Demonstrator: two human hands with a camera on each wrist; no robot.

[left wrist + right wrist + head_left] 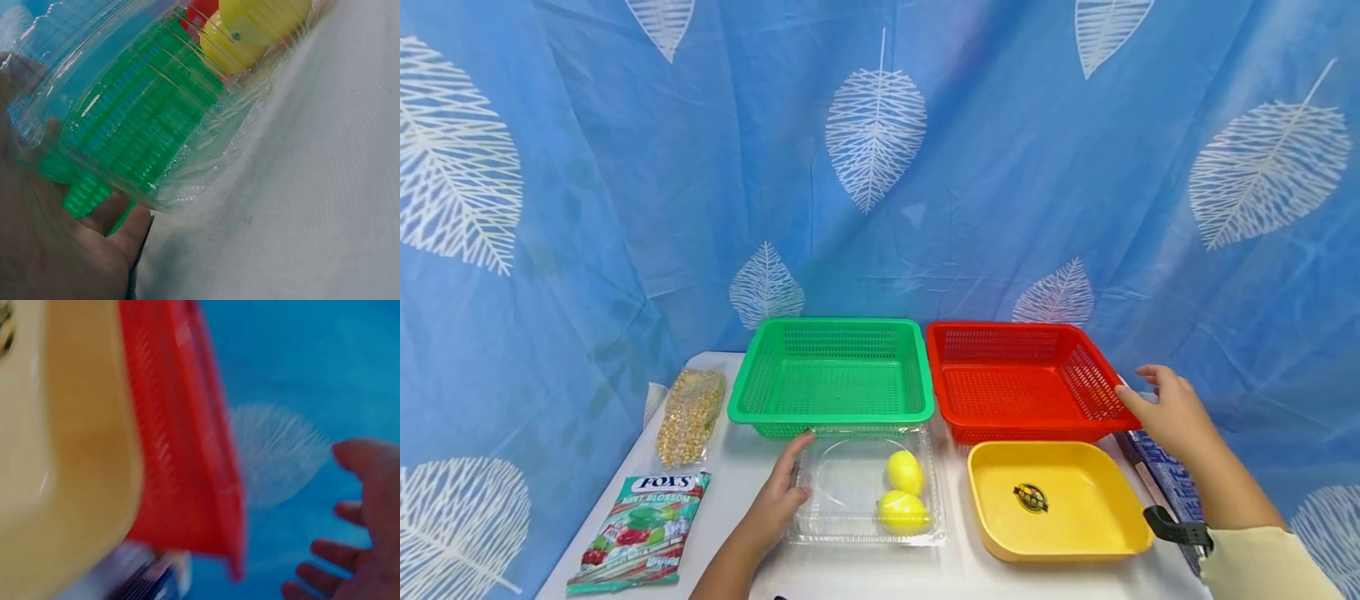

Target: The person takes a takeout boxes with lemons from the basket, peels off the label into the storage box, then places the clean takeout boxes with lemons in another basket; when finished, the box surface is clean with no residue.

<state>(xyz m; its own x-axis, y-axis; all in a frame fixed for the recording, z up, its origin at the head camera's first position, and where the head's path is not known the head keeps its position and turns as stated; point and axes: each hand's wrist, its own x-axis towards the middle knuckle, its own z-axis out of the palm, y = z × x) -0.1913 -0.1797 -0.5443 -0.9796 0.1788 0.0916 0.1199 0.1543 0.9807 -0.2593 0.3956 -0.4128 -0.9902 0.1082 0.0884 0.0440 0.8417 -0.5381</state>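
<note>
My left hand [778,492] grips the left side of a clear plastic container [842,492], its thumb and fingers spread along that edge. Inside the container, two lemons [904,512] lie toward the right. In the left wrist view the hand [75,244] shows around the container's end [187,156], with yellow fruit [250,37] farther off. My right hand [1172,417] hovers by the right rim of a red basket [1000,392], holding nothing. The right wrist view shows its fingers [337,553] spread and apart from the basket [181,456].
A green basket [838,417] stands behind the container. A yellow tray [1060,508] sits in front of the red basket. On the left lie a bag of grains [691,417] and a Fox's candy bag [636,529]. Blue-printed packaging [1168,475] lies under the right arm.
</note>
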